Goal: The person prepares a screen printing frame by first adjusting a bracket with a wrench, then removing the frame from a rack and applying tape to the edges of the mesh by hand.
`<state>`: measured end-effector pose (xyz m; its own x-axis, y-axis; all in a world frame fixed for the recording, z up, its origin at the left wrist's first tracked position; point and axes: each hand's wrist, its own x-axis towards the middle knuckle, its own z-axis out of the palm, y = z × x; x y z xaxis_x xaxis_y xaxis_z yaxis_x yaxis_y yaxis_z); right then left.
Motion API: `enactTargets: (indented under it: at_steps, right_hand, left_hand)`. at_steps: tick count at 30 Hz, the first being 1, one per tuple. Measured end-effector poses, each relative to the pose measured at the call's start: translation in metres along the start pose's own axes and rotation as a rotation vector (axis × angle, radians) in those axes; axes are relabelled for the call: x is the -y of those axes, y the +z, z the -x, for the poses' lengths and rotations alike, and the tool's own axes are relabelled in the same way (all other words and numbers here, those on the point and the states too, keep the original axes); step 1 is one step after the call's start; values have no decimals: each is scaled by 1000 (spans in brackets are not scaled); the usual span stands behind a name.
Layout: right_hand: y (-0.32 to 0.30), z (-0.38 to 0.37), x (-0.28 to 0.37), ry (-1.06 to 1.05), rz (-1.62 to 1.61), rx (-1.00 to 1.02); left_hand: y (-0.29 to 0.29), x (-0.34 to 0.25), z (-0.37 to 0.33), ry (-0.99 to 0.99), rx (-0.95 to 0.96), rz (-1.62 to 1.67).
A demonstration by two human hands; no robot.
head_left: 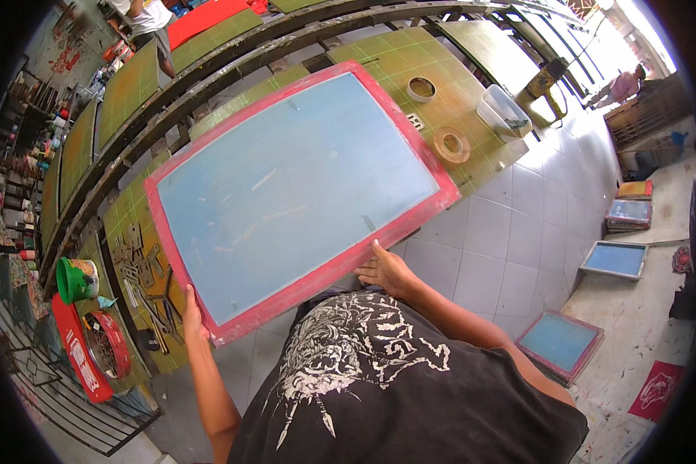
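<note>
A large screen-printing frame [301, 182], with pale blue mesh and a red-pink border, is held tilted in front of my body. My left hand [195, 319] grips its near left corner, fingers partly hidden behind the border. Along the near edge, right of the middle, my right hand [384, 269] holds it with the thumb at the border and the other fingers under it. Light scuffs and a few small dark marks show on the mesh. The frame's far side covers part of a green-yellow printing table.
On the green table [483, 166] lie two tape rolls [452, 145] and a clear plastic tub [504, 113]. Metal brackets and tools [151, 290], a green bucket [77, 280] and a red tin [107, 344] are at left. More screens [561, 344] lean at right. Another person [143, 19] stands far left.
</note>
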<state>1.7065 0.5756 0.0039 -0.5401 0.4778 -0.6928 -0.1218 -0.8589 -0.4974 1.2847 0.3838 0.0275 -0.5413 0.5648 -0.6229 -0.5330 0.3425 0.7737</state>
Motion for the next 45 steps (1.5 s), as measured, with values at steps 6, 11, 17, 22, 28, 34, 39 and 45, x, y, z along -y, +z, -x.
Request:
enactTargets:
  at_steps: [6,11,17,22,28,34,39,45]
  right_hand:
    - [-8,6,19,-82,-162,5]
    - [-23,2,40,-114,-171,61]
    - [-43,46,81,-183,496,-199]
    - [-119,44,179,-912,1336,-845]
    - [-155,10,236,-947,1656,-942]
    - [-178,-11,238,-859,1701,-926]
    - [-138,-7,237,-1148,1721,-887]
    - [-35,-22,169,-1134,1641,-218]
  left_hand:
    - [6,8,-21,-17,35,42]
    - [29,14,-37,-25,-5,35]
    - [28,10,-44,69,-84,-116]
    - [43,7,-42,236,-412,-583]
    - [55,10,-42,409,-559,-943]
    - [66,-7,-30,272,-493,-997]
    - [56,2,-16,461,-656,-1122]
    - [84,9,18,827,-412,-1121]
